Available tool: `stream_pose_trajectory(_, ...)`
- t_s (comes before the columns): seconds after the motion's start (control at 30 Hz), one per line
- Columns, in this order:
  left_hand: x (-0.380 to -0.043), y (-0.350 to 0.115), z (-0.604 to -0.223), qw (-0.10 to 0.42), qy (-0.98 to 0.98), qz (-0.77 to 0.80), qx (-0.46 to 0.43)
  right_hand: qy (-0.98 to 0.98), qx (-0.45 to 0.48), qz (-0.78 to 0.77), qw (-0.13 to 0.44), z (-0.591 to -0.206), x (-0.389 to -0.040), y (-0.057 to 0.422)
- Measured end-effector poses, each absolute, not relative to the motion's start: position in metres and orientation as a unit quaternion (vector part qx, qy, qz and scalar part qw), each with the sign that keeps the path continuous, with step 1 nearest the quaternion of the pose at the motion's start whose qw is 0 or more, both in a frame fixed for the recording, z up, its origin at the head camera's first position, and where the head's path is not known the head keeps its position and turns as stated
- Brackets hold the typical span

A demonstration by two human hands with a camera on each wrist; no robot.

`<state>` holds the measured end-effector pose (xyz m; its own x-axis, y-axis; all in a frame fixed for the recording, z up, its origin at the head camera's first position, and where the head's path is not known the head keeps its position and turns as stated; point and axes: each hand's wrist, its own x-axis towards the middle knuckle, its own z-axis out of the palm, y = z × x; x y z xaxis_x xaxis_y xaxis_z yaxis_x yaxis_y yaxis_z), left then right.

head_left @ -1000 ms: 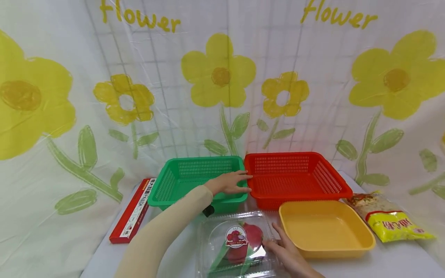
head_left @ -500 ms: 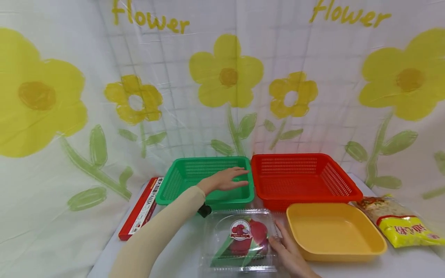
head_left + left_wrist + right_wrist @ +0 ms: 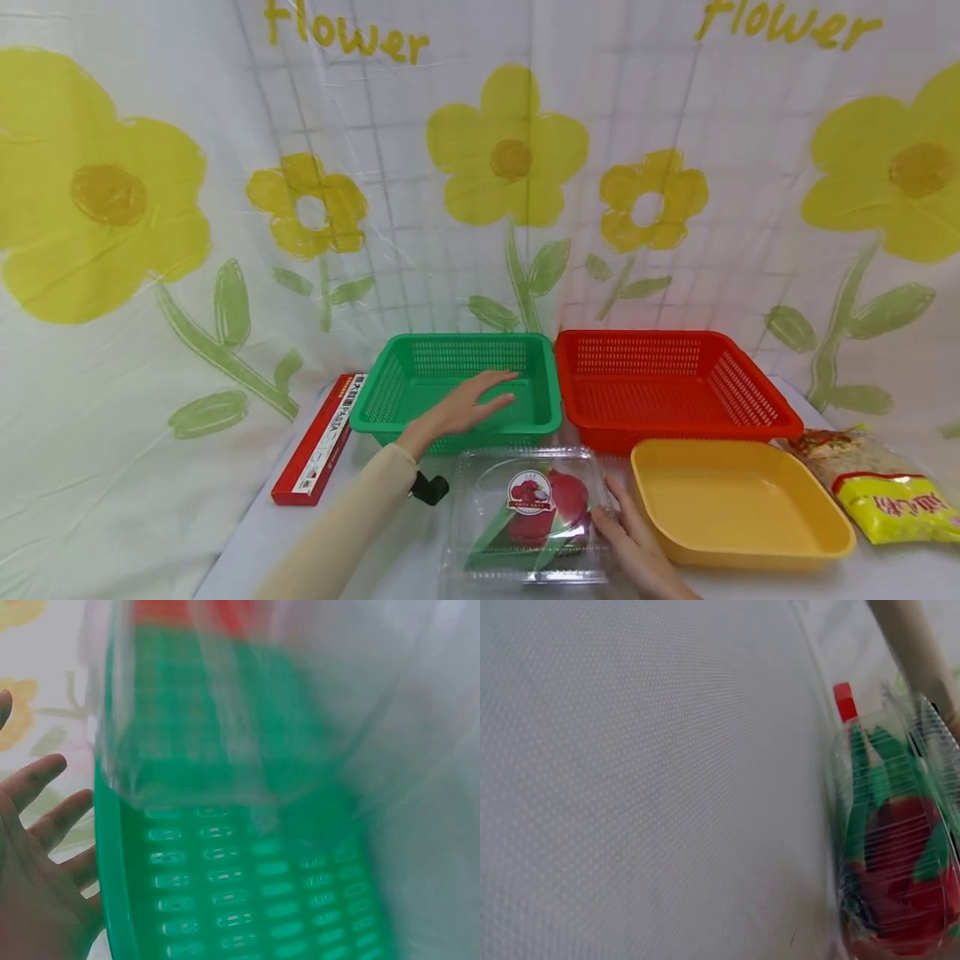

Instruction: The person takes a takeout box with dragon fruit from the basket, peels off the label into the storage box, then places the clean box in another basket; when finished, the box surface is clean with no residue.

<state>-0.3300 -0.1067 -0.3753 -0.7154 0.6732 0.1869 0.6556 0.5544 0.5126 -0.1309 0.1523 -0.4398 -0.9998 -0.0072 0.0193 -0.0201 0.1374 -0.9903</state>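
In the head view my left hand [image 3: 459, 410] hovers over the front of the green plastic basket [image 3: 367, 398], fingers spread and holding nothing. The left wrist view shows the same open fingers beside the basket's rim. A clear plastic clamshell box of dragon fruit [image 3: 542, 518] with a round label lies on the table in front of that basket. My right hand [image 3: 628, 535] grips the box's right edge, thumb at the lid side and fingers along the outer side. Through the clear wall, the right wrist view shows the red fruit with green scales [image 3: 901, 862].
Right of the green basket stands a red basket [image 3: 667, 429]. A yellow tub [image 3: 742, 508] sits before it, with a yellow-and-clear food packet [image 3: 892, 496] farther right. A red and white pasta box [image 3: 318, 442] lies at the left. A flowered sheet hangs behind.
My left hand has drawn back leftward, away from the green basket's right rim. The right hand stays at the box's right edge. The whole head view has shifted slightly.
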Motion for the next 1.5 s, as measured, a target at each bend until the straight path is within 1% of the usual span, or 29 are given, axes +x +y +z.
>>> stream_pose_trajectory(0.1, -0.309, -0.123, -0.381, -0.01, 0.876, 0.312, 0.367, -0.757, 0.01, 0.653, 0.003, -0.439, -0.133, 0.152)
stream_pose_trajectory(0.33, -0.262, -0.148, -0.388, -0.084, 0.875, 0.311, 0.361, -0.793, 0.021, 0.608, 0.016, -0.43, -0.14, 0.154)
stream_pose_trajectory(0.47, -0.24, -0.153, -0.393, -0.12, 0.87, 0.307, 0.367, -0.819, 0.048, 0.571, 0.039, -0.425, -0.144, 0.156)
stream_pose_trajectory(0.53, -0.23, -0.154, -0.397, -0.132, 0.867, 0.301, 0.374, -0.834, 0.062, 0.544, 0.061, -0.422, -0.147, 0.157)
stream_pose_trajectory(0.67, -0.213, -0.156, -0.407, -0.137, 0.863, 0.304, 0.379, -0.858, 0.075, 0.5, 0.094, -0.417, -0.152, 0.16)
stream_pose_trajectory(0.9, -0.191, -0.162, -0.434, -0.143, 0.86, 0.335, 0.357, -0.883, 0.08, 0.442, 0.135, -0.412, -0.155, 0.16)
stream_pose_trajectory(1.1, -0.184, -0.164, -0.448, -0.149, 0.863, 0.337, 0.346, -0.887, 0.117, 0.398, 0.202, -0.409, -0.162, 0.155)
stream_pose_trajectory(1.17, -0.183, -0.164, -0.45, -0.146, 0.863, 0.337, 0.346, -0.89, 0.123, 0.386, 0.212, -0.406, -0.164, 0.153)
stream_pose_trajectory(1.33, -0.183, -0.162, -0.454, -0.151, 0.858, 0.336, 0.359, -0.894, 0.125, 0.382, 0.195, -0.397, -0.166, 0.147)
stream_pose_trajectory(1.4, -0.183, -0.161, -0.456, -0.16, 0.855, 0.329, 0.368, -0.896, 0.124, 0.388, 0.177, -0.394, -0.166, 0.145)
stream_pose_trajectory(1.5, -0.182, -0.16, -0.459, -0.176, 0.847, 0.32, 0.386, -0.899, 0.133, 0.395, 0.134, -0.389, -0.166, 0.144)
